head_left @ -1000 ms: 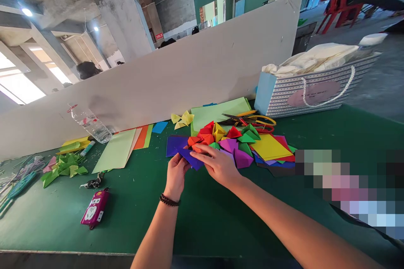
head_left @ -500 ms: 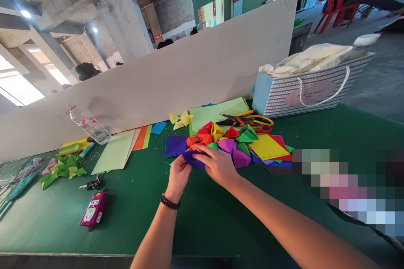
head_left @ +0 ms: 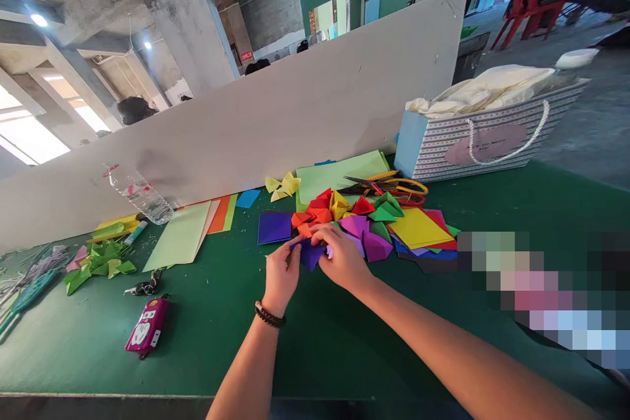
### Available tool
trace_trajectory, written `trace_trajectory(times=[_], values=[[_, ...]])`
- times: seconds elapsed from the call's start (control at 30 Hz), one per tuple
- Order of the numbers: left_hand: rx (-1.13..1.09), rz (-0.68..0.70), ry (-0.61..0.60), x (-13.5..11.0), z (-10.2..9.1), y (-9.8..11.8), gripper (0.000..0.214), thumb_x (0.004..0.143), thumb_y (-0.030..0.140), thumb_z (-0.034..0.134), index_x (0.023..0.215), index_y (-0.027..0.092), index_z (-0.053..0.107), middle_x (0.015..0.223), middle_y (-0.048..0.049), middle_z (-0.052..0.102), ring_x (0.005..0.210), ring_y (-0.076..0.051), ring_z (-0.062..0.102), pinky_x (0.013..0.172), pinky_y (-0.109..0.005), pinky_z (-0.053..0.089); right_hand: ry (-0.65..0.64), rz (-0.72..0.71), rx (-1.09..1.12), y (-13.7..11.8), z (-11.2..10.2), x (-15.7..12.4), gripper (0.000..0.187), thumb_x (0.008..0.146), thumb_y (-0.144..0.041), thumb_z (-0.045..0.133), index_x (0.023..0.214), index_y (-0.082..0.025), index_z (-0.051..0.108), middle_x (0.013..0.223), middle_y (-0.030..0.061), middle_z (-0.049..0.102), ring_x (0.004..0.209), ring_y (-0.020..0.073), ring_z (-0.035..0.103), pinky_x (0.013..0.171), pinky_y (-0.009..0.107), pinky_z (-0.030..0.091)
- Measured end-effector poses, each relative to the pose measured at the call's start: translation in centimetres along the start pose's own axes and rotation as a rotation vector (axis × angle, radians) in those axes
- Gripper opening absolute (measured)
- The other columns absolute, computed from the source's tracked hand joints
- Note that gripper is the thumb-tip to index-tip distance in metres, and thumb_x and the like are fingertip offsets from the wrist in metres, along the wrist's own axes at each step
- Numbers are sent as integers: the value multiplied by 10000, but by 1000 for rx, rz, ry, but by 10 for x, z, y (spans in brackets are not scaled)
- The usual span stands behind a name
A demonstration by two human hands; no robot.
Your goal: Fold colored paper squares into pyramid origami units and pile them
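Purple paper (head_left: 310, 257) is pinched by the left hand (head_left: 282, 275) and right hand (head_left: 344, 259), near folded colourful pieces (head_left: 355, 226) on the green table (head_left: 207, 341).

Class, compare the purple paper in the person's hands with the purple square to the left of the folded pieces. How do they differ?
Support: the held paper is between the left hand and right hand; the purple square lies on the table.
Shape: the held paper shows a pointed lower end; the purple square looks flat and four-sided.
Shared: a deep purple-blue color.
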State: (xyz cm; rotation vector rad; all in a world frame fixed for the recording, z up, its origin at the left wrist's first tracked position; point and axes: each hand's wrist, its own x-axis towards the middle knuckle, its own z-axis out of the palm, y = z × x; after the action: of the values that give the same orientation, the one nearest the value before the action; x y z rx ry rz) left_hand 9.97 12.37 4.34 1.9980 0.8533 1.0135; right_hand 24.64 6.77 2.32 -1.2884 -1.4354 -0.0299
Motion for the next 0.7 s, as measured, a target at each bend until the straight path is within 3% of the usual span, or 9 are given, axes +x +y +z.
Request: trace_trajectory(times=[0.13,0.23,0.33,0.4,0.53,0.6,0.7], values=[[28,125,-100,-5,1,8,450,813,429,677,1211,222,642,1203,-83,677,1088,-248,636,946,-371,495,25,47,44,3,-2,1,256,663,-39,470,832,-228,506,1007,94,637,991,251,627,794,394,520],[119,251,-105,-6,3,5,795,691,492,782,1379,241,470,1274,-102,633,1169,-278,597,994,-426,477,25,57,71,5,-3,1,293,622,-35,462,837,-229,505,1026,94,634,992,252,624,789,395,518],[197,339,-94,-6,5,2,895,744,526,726,1471,244,286,1284,-125,621,1176,-267,597,978,-438,491,21,55,92,5,-2,0,304,611,-33,463,839,-228,511,1012,87,632,984,247,623,767,377,521],[188,386,-106,-7,4,3,856,747,565,701,1444,230,334,1299,-140,606,1184,-273,589,984,-447,485,37,55,97,4,-2,1,305,614,-29,465,837,-231,518,970,71,630,960,239,622,756,366,522],[13,405,-147,-10,2,9,708,730,663,648,1262,201,582,1350,-153,561,1243,-317,530,1042,-488,424,147,16,63,3,-4,3,274,661,-24,465,817,-233,548,895,46,571,893,214,601,735,347,511],[-151,322,-139,-11,3,11,563,811,618,591,1188,204,653,1355,-141,560,1254,-309,519,1059,-480,403,198,-40,50,1,-6,4,251,694,-29,479,818,-233,560,883,38,541,872,203,587,733,343,502],[-398,135,-59,-10,6,11,273,854,420,643,1004,212,738,1246,-109,638,1186,-263,571,1032,-414,430,216,-135,61,-4,-11,4,187,768,-65,518,835,-233,565,861,33,548,830,188,580,712,333,490]])
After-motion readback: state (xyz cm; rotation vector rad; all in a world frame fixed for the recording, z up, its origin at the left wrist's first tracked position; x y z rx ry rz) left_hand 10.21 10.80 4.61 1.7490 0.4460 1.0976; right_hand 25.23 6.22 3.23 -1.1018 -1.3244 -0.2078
